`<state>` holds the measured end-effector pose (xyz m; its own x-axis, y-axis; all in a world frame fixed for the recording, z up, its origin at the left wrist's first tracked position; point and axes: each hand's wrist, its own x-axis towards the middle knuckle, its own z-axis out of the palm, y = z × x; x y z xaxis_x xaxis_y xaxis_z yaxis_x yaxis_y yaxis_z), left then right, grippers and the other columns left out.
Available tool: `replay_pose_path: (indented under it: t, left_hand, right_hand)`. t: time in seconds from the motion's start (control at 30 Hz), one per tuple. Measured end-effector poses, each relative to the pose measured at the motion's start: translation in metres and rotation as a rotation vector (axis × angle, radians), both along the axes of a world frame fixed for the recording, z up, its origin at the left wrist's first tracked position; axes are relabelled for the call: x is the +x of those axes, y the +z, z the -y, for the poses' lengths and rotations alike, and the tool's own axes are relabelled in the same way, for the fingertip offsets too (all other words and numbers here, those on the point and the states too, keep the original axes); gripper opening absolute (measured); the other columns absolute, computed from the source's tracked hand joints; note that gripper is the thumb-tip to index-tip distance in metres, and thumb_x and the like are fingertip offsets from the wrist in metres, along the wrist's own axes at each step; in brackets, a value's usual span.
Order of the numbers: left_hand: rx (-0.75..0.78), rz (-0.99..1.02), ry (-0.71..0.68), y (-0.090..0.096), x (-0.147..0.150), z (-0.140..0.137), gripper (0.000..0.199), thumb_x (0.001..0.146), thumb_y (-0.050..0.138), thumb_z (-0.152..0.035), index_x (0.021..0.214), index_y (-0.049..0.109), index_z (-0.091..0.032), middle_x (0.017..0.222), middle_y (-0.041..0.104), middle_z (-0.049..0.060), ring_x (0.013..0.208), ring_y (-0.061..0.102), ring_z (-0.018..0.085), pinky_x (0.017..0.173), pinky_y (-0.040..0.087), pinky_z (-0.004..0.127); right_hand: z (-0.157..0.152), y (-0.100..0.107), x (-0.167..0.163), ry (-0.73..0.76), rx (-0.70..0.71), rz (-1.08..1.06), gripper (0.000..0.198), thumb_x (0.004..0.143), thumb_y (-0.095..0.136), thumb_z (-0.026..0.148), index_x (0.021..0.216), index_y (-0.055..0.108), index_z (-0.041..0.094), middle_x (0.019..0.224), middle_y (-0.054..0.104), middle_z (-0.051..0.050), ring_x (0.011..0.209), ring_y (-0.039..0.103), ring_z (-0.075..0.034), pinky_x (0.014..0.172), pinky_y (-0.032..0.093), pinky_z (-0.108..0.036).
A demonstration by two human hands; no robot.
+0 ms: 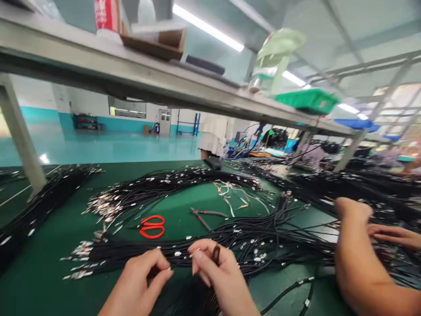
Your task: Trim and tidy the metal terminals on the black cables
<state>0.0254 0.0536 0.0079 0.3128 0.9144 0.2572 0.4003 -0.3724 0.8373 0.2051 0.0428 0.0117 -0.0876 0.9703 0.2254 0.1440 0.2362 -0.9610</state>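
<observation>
My left hand [143, 278] is closed, thumb and forefinger pinched on a tiny pale bit at their tips that I cannot make out. Beside it my right hand [222, 274] grips a dark cable [216, 253], whose thin copper-coloured end shows near the fingertips. Both hands are over the front edge of a long bundle of black cables [138, 250] with white tags and bare metallic ends at the left. More black cables [194, 294] lie below, partly hidden by my right hand. Red-handled scissors [153, 227] and cutting pliers [205, 216] rest behind the bundle on the green table [39, 281].
Further cable bundles [177, 177] lie at the back and left. Cut strips [230, 193] are scattered behind the pliers. A co-worker's arm [358, 259] reaches in at the right. Overhead runs a shelf [148, 77] carrying a green tray [309, 101]. A person [213, 136] stands beyond the table.
</observation>
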Motion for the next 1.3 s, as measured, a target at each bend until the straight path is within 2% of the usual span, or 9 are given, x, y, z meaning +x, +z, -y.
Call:
replay_pose_path:
  t: [0.1, 0.27, 0.37, 0.47, 0.63, 0.77, 0.87, 1.0, 1.3]
  left_hand:
    - [-0.055, -0.032, 0.039, 0.006, 0.001, -0.001, 0.012, 0.070, 0.054, -0.025, 0.059, 0.052, -0.021, 0.061, 0.058, 0.000, 0.060, 0.052, 0.017, 0.058, 0.039, 0.025]
    - [-0.177, 0.061, 0.002, 0.013, 0.007, -0.002, 0.008, 0.065, 0.059, -0.018, 0.072, 0.059, -0.022, 0.073, 0.061, 0.000, 0.068, 0.053, 0.016, 0.065, 0.041, 0.024]
    - [-0.180, 0.062, -0.008, 0.012, 0.010, 0.002, 0.017, 0.063, 0.062, -0.019, 0.079, 0.064, -0.023, 0.077, 0.063, 0.001, 0.070, 0.053, 0.017, 0.066, 0.041, 0.025]
    - [-0.149, 0.061, 0.058, 0.010, 0.011, 0.003, 0.007, 0.066, 0.060, -0.025, 0.071, 0.066, -0.024, 0.070, 0.063, 0.002, 0.065, 0.053, 0.018, 0.059, 0.040, 0.025]
    - [-0.108, 0.074, 0.070, 0.012, 0.009, 0.003, 0.014, 0.071, 0.054, -0.029, 0.062, 0.064, -0.023, 0.065, 0.061, 0.003, 0.063, 0.053, 0.019, 0.057, 0.038, 0.026]
    - [-0.100, 0.016, -0.016, 0.012, 0.010, 0.006, 0.027, 0.078, 0.046, -0.033, 0.056, 0.055, -0.021, 0.058, 0.052, 0.001, 0.058, 0.047, 0.017, 0.056, 0.033, 0.025]
    - [-0.270, 0.045, -0.107, 0.007, 0.011, 0.005, 0.031, 0.079, 0.044, -0.040, 0.056, 0.047, -0.019, 0.050, 0.039, -0.003, 0.050, 0.036, 0.013, 0.049, 0.026, 0.024]
    - [-0.576, 0.254, -0.188, 0.000, 0.010, 0.000, 0.032, 0.074, 0.049, -0.047, 0.060, 0.046, -0.018, 0.050, 0.029, -0.006, 0.047, 0.023, 0.010, 0.044, 0.018, 0.023]
    - [-0.637, 0.290, -0.191, -0.008, 0.008, -0.005, 0.031, 0.074, 0.053, -0.043, 0.059, 0.045, -0.017, 0.051, 0.030, -0.006, 0.048, 0.022, 0.009, 0.045, 0.017, 0.022]
  right_hand:
    - [-0.002, 0.004, -0.004, 0.004, -0.134, -0.259, 0.026, 0.079, 0.055, 0.036, 0.085, 0.059, 0.011, 0.058, 0.052, 0.001, 0.044, 0.032, -0.005, 0.042, 0.021, -0.019]
    - [0.001, 0.008, -0.006, -0.009, -0.159, -0.302, 0.027, 0.074, 0.060, 0.038, 0.084, 0.061, 0.012, 0.058, 0.055, -0.001, 0.044, 0.032, -0.005, 0.042, 0.021, -0.020]
    - [0.001, 0.007, -0.005, 0.021, -0.164, -0.269, 0.028, 0.075, 0.060, 0.039, 0.084, 0.061, 0.012, 0.057, 0.055, 0.000, 0.043, 0.032, -0.006, 0.042, 0.021, -0.020]
    - [0.000, 0.005, -0.005, 0.049, -0.166, -0.232, 0.030, 0.077, 0.058, 0.040, 0.086, 0.061, 0.012, 0.057, 0.054, -0.001, 0.044, 0.033, -0.006, 0.042, 0.021, -0.020]
    - [0.000, 0.003, -0.005, 0.034, -0.091, -0.102, 0.028, 0.082, 0.050, 0.039, 0.091, 0.058, 0.014, 0.059, 0.054, 0.000, 0.045, 0.034, -0.007, 0.044, 0.025, -0.021]
    - [0.001, 0.007, -0.003, -0.052, 0.069, 0.160, 0.027, 0.083, 0.047, 0.037, 0.066, 0.054, 0.017, 0.056, 0.049, 0.002, 0.052, 0.041, -0.009, 0.050, 0.032, -0.022]
    - [-0.001, 0.009, -0.001, -0.033, 0.068, 0.260, 0.035, 0.084, 0.043, 0.036, 0.056, 0.047, 0.017, 0.049, 0.043, 0.003, 0.049, 0.039, -0.009, 0.050, 0.031, -0.022]
    - [-0.006, 0.007, 0.000, 0.049, -0.027, 0.183, 0.036, 0.085, 0.041, 0.036, 0.054, 0.043, 0.018, 0.045, 0.040, 0.005, 0.046, 0.036, -0.009, 0.051, 0.031, -0.022]
    - [-0.006, 0.003, -0.001, 0.090, -0.015, 0.120, 0.036, 0.085, 0.043, 0.034, 0.053, 0.042, 0.018, 0.047, 0.041, 0.004, 0.050, 0.039, -0.009, 0.055, 0.033, -0.022]
